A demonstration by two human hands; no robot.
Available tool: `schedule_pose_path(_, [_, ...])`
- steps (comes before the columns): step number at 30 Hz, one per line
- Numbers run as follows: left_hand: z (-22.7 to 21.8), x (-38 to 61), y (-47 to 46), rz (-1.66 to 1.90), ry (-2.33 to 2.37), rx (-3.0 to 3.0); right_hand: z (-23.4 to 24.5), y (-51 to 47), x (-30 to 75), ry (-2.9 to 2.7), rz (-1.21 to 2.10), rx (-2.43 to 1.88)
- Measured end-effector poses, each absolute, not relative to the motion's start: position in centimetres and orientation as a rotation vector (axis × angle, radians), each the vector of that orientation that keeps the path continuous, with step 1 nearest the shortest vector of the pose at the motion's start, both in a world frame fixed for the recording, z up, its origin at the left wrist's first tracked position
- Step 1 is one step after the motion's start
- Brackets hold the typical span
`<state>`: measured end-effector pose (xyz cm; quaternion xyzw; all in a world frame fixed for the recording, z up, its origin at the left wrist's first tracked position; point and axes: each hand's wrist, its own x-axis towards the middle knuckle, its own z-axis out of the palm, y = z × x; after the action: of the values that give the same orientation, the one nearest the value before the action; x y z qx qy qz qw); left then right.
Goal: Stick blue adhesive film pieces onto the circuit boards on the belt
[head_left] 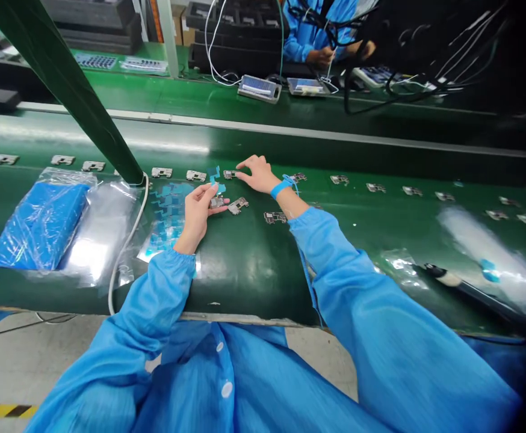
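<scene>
Green conveyor belt (254,264) runs across in front of the person. Small metal boards (195,175) sit in a row along its far half, with a few loose ones near the hands.

Left hand (197,213) - fingers curled, tips at one board (216,202). Looks like contact, but can't tell if it's actually gripped. Right hand (257,174) - half open, fingers spread, tips just at another board (229,174), no clear grip. Small blue film pieces (213,174) lie just past the left fingertips, between the hands. Two more boards (238,205) sit just right of the left hand.

Blue wrist strap (281,187) on the right wrist, coiled cord (309,282) running down from it past the belt edge. Both arms in blue smock sleeves (330,264).

Left of the hands: blue film sheet (168,219) flat on the belt, touching the left wrist. Beyond it, clear plastic bag (100,231), then a bag of blue material (41,225). White cable (127,240) curves down over the belt edge. Dark green post (68,84) angles down to the belt.

Right side: dark pen-like tool with a white band (443,276), plus a blurred plastic sheet (493,258).

Far side: second green bench (154,90) with black trays (231,60) and a small device (259,88). Co-worker's hands (321,57) at work there, blue sleeves, wires in front.
</scene>
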<state>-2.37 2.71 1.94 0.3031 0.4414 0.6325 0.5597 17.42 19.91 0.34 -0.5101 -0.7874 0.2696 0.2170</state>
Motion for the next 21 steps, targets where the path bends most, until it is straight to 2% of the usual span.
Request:
schedule_pose_path(4, [2.0,-2.9,3.0,1.524,1.041,0.685,0.1,22.8,16.3,-2.171,0.821,-1.492])
schedule_pose_path(10, [2.5,-4.5,3.7,1.621,1.038,0.635,-0.1,20.5,15.8,-2.315,1.118,-1.187])
schedule_pose_path(16, [2.7,-4.3,3.5,1.506,1.017,0.663,2.3,14.5,15.5,-2.151,0.783,-1.028])
schedule_pose_path(21, [2.9,-2.8,2.5,1.391,0.992,0.838,3.8,9.1,16.5,-1.922,0.790,-0.964])
